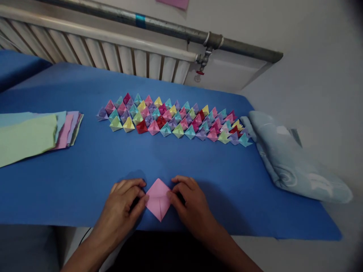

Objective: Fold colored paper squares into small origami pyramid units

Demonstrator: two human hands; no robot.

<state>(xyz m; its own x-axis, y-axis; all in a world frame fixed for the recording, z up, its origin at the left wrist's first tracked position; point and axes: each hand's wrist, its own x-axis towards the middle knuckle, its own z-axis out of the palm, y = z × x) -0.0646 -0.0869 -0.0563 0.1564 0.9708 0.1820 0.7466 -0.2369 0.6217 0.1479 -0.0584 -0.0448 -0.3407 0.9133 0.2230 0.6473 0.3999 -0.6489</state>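
One pink folded-paper diamond lies between the left hand and the right hand, near the front edge of the blue desk; each hand pinches one side corner. Beyond: paper boats in several rows, twelve in the nearest, the others overlapping too closely to count. Left: one stack of coloured paper. Right: one folded cloth, beside the boats. Rear: one radiator.
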